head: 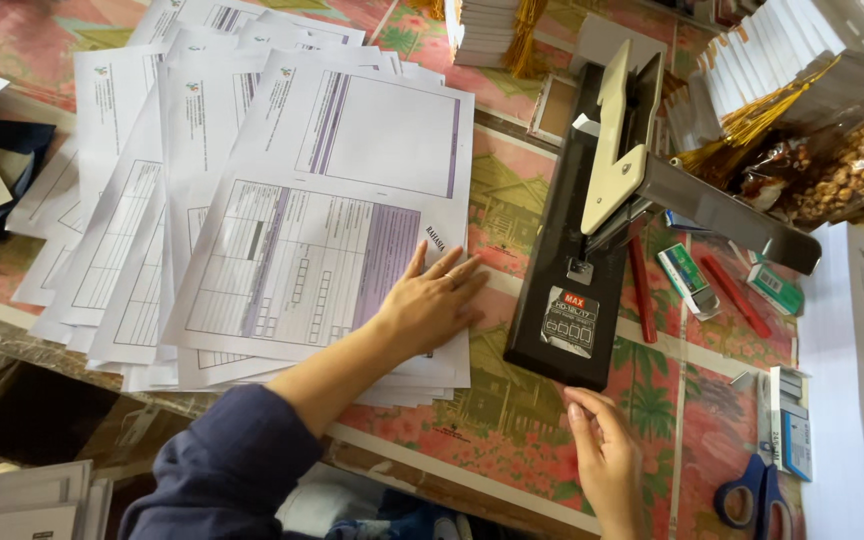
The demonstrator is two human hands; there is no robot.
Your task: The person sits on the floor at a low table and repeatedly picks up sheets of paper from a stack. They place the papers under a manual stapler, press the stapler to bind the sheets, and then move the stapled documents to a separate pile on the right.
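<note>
My left hand lies flat, fingers together, on the lower right corner of the top printed form, which heads a fanned stack of several white sheets. My right hand rests open on the patterned tablecloth just below the front edge of a large black heavy-duty stapler with a cream lever. It is close to the stapler base; I cannot tell if it touches. Neither hand grips anything.
Red sticks and small green staple boxes lie right of the stapler. Blue-handled scissors sit at bottom right beside more boxes. Booklet stacks with gold tassels and a bag of nuts stand far right.
</note>
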